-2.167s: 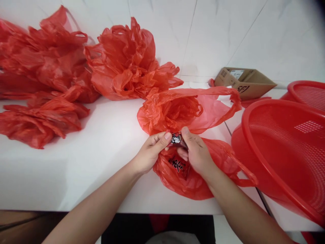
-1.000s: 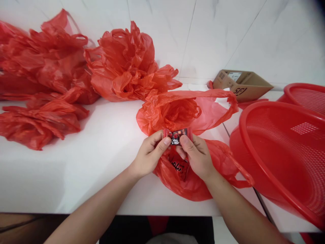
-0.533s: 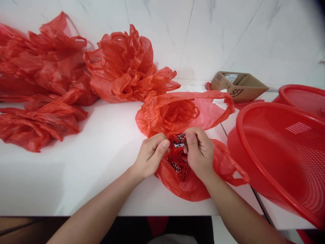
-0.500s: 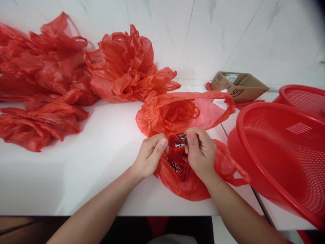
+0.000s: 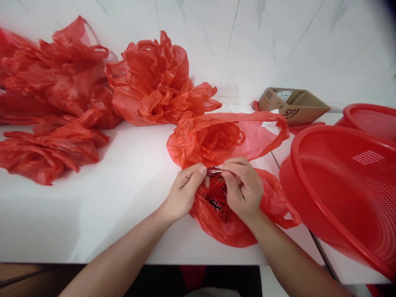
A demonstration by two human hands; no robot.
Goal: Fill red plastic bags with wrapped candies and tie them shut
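A small dark-red shiny packet [image 5: 214, 171] is stretched between my two hands, above an open red plastic bag [image 5: 229, 233]. My left hand [image 5: 187, 187] pinches its left end between thumb and fingers. At the other end my right hand [image 5: 244, 185] has the packet's edge between thumb and forefinger. Inside the bag below lies another red packet [image 5: 216, 204] with black lettering, partly covered by my right hand and the bag's folds. Just beyond my hands sits a second open red plastic bag [image 5: 213, 138], with bunched red plastic inside.
Bunched red plastic bags [image 5: 151, 82] lie at the back, with more red bags [image 5: 58, 82] at the left. Large red plastic baskets [image 5: 297, 177] stand on the right. Behind them is an open cardboard box [image 5: 291, 105] against the white wall [image 5: 201, 49].
The small packet has been tilted, so its printed face no longer shows and I see it nearly edge-on. My right fingers have shifted round its end; my left hand has barely moved.
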